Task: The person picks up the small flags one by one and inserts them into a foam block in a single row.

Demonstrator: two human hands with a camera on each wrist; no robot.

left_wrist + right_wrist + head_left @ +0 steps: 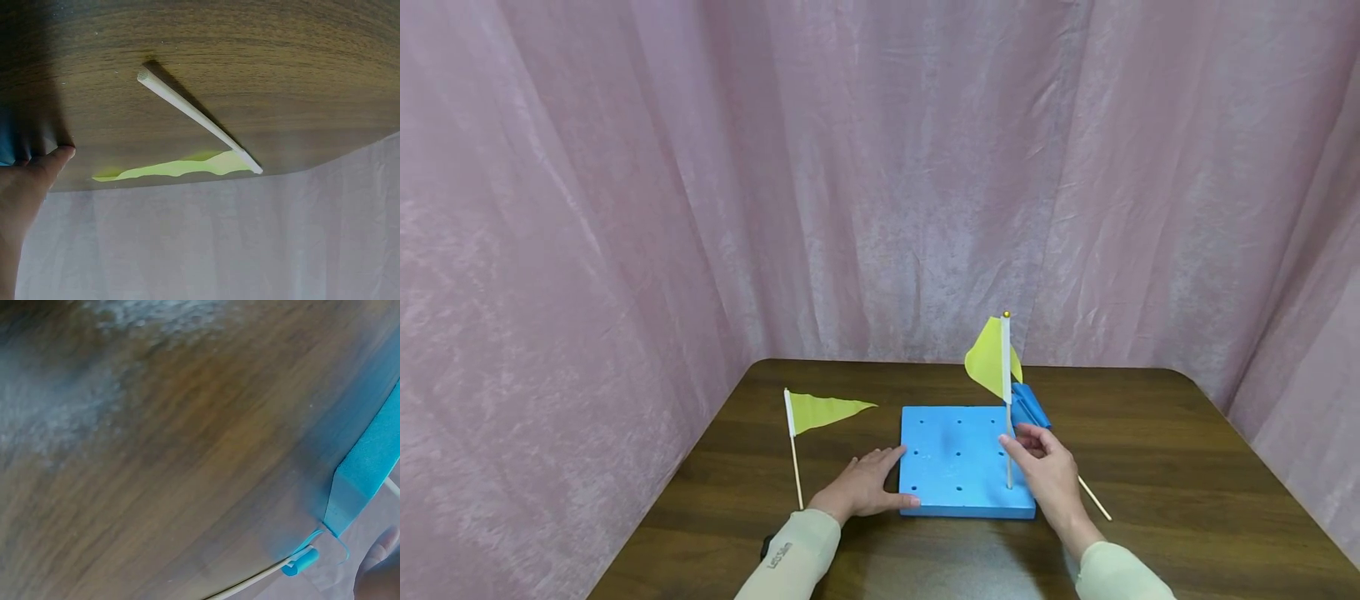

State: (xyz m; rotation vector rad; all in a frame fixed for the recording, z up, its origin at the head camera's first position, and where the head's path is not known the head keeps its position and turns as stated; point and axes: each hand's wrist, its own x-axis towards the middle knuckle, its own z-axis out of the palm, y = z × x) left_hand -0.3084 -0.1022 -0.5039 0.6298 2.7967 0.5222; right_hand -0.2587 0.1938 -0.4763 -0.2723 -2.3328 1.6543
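A blue foam board (958, 458) with several holes lies on the wooden table (1150, 467). A yellow flag (992, 360) stands upright in a hole near the board's front right corner. My right hand (1019, 442) pinches its white pole (1006, 392) just above the board. My left hand (898, 478) lies flat on the table against the board's left edge, thumb along the front corner. The left wrist view shows a fingertip (55, 157) on the wood. In the right wrist view only the board's corner (365, 472) and a fingertip (378, 559) show.
A second yellow flag (827, 410) (178, 167) lies flat on the table left of the board, its stick (795, 467) (190, 112) pointing toward me. A blue flag (1028, 407) lies behind the board's right corner, its stick (1093, 498) (256, 581) running right. Pink curtains (880, 167) enclose the table.
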